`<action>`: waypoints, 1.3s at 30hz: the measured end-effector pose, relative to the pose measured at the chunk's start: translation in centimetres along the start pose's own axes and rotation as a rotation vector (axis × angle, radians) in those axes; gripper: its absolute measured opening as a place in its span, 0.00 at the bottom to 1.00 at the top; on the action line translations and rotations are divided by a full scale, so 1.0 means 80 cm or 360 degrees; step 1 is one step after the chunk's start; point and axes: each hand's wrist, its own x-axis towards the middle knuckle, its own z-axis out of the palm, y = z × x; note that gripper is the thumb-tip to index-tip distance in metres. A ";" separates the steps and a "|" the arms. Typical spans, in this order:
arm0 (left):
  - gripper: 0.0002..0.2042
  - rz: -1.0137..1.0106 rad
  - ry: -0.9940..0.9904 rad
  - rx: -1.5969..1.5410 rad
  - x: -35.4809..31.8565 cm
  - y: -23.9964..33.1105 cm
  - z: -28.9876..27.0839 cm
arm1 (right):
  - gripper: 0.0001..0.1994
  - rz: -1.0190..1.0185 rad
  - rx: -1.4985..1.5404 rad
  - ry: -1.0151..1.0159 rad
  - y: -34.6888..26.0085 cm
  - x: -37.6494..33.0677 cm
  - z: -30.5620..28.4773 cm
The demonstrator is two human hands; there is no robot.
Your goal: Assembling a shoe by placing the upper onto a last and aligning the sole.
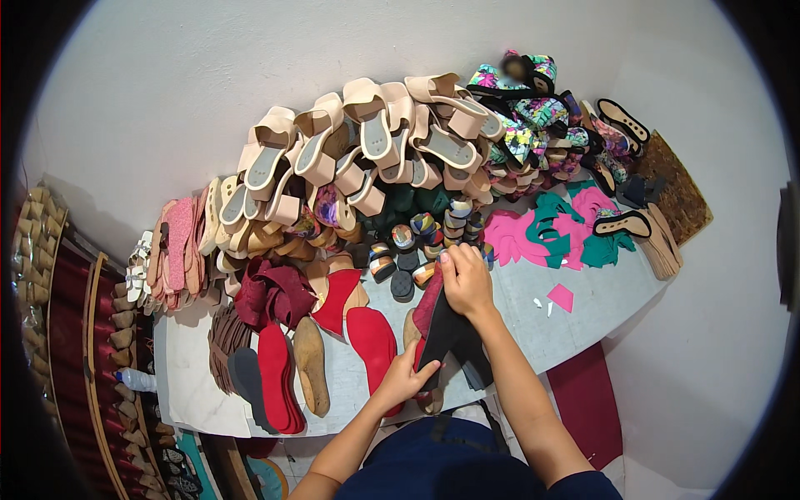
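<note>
Near the table's front edge, both hands grip a black and maroon shoe piece, with tan shoe-last surfaces showing beside and below it. My right hand is closed over its far end. At its near end, my left hand pinches the black edge, thumb on top. Its underside is hidden. Another dark piece lies just right of it. To the left are red soles, a wooden shoe last, more red soles and dark grey soles.
Beige heeled sandals are piled along the wall, beside patterned shoes. Several multicoloured heel blocks stand mid-table. Pink and green cut pieces lie to the right, maroon uppers to the left. A shelf of shoe lasts stands far left.
</note>
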 end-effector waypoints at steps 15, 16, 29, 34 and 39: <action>0.16 -0.0243 0.0084 0.0125 0.006 0.026 0.007 | 0.11 -0.0067 -0.0126 -0.0016 -0.009 -0.008 0.000; 0.16 -0.0220 0.0111 0.0115 0.006 0.025 0.007 | 0.11 -0.0066 -0.0128 -0.0017 -0.010 -0.007 -0.001; 0.27 0.0008 0.0035 -0.0077 0.000 0.012 0.004 | 0.12 0.0016 -0.0351 0.0037 -0.019 0.001 -0.007; 0.34 -0.0059 -0.0170 -0.0084 -0.009 0.015 0.000 | 0.13 0.0053 -0.0356 -0.0002 -0.011 -0.008 -0.001; 0.35 -0.0237 -0.0181 -0.0181 -0.011 0.014 -0.002 | 0.13 0.0039 -0.0339 0.0020 -0.016 -0.009 0.000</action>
